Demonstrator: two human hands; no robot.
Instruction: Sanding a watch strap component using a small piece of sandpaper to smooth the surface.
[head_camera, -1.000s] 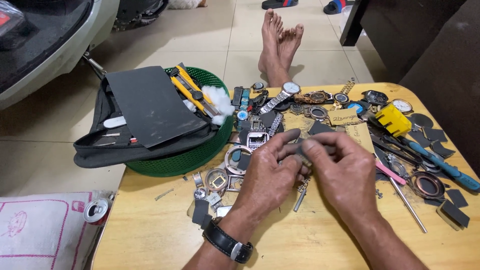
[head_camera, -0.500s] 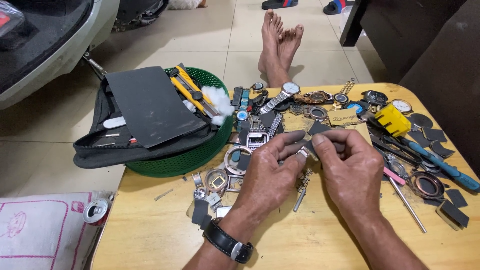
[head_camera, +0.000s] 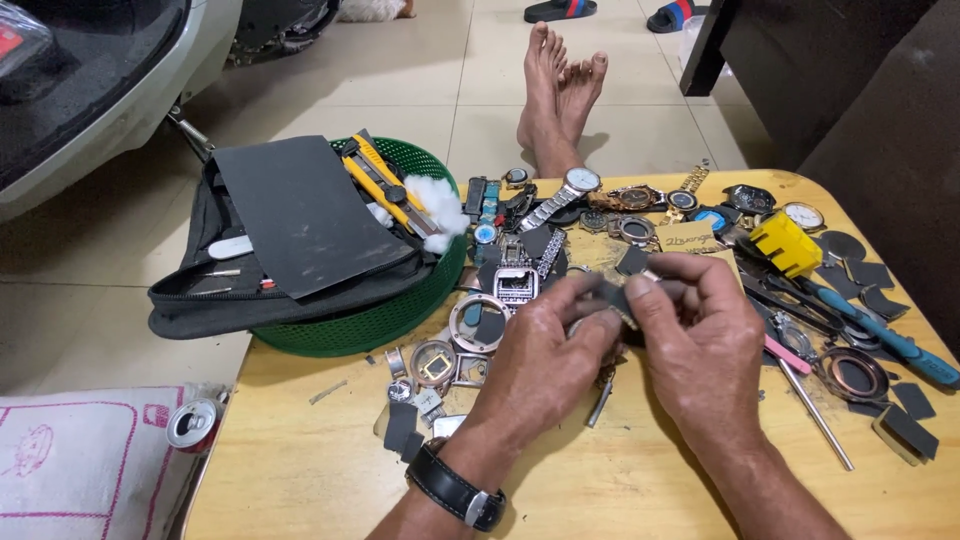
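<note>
My left hand (head_camera: 540, 355) and my right hand (head_camera: 700, 335) meet over the middle of a small wooden table (head_camera: 300, 470). Between their fingertips they pinch a small dark grey piece of abrasive sheet (head_camera: 612, 297) against a small metal watch part, mostly hidden by the fingers. A black wristwatch (head_camera: 455, 487) is on my left wrist. Around the hands lie several watch cases (head_camera: 478, 322), bezels and metal bands (head_camera: 560, 200).
A green basket (head_camera: 400, 310) at the table's left holds a black pouch (head_camera: 290, 225), a yellow knife and cotton. Pliers, a yellow block (head_camera: 785, 243), a blue-handled tool (head_camera: 880, 335) and grey sheet scraps lie right. A can (head_camera: 192, 423) and bare feet (head_camera: 557, 85) are on the floor.
Both hands have shifted slightly right and closer together, fingers working the small piece between them. Nothing else on the table has moved.
</note>
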